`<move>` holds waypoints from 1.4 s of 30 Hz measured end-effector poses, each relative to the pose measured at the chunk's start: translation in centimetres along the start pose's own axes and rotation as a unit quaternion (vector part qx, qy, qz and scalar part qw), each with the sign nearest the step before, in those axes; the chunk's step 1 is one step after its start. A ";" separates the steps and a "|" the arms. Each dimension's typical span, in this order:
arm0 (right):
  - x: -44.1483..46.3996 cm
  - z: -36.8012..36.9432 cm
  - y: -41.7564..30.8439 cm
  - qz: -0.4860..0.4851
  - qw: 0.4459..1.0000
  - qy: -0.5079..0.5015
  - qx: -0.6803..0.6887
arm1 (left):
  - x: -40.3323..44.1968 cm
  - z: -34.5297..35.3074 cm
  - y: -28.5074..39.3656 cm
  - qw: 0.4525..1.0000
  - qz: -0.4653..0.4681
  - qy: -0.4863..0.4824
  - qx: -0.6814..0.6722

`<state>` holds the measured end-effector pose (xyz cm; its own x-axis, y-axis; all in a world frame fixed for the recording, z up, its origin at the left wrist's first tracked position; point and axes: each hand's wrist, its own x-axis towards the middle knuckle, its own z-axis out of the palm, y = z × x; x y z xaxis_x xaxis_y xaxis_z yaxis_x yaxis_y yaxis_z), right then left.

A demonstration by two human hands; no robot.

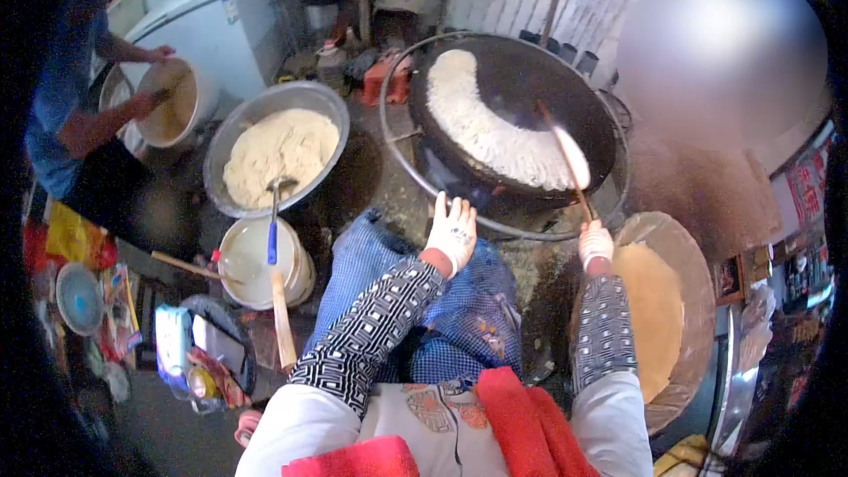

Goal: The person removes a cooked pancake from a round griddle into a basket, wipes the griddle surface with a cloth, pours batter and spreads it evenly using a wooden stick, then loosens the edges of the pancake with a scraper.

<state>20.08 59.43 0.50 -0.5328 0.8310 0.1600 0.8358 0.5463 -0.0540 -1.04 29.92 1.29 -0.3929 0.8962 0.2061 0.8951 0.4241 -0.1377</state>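
Note:
My gloved right hand is closed around the handle of a thin wooden stick, which reaches over a large dark round griddle. A crescent of whitish batter or dough lies on the griddle, and the stick crosses its right end. My gloved left hand is stretched out, with its fingertips at the metal ring around the griddle. Nothing shows in it. Beneath my right forearm is a large round tray with a thin tan pancake on it.
At left stands a metal basin of pale dough with a blue-handled ladle. A white bucket is in front. Another person in a blue shirt handles a white tub at far left.

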 end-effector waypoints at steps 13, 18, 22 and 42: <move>-1.1 -2.3 -2.0 -0.044 0.999 0.004 -0.025 | 0.5 0.0 -4.7 0.998 -0.064 -0.011 -0.013; 0.3 -0.6 0.2 -0.015 0.999 0.020 -0.041 | 0.6 -0.4 -6.4 0.995 -0.091 -0.039 -0.010; -0.1 0.1 -0.8 -0.078 0.995 0.063 -0.022 | 1.1 -0.1 -7.8 0.992 -0.116 -0.049 -0.016; -1.5 -1.1 -2.6 -0.061 0.997 0.008 -0.045 | -0.7 -0.5 -1.7 0.999 -0.028 0.018 -0.028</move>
<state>18.82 56.68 1.45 -0.6296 0.7567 0.1759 0.7739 0.6309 0.0556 -2.17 28.54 1.89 -0.4356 0.8658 0.2463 0.8830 0.4642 -0.0700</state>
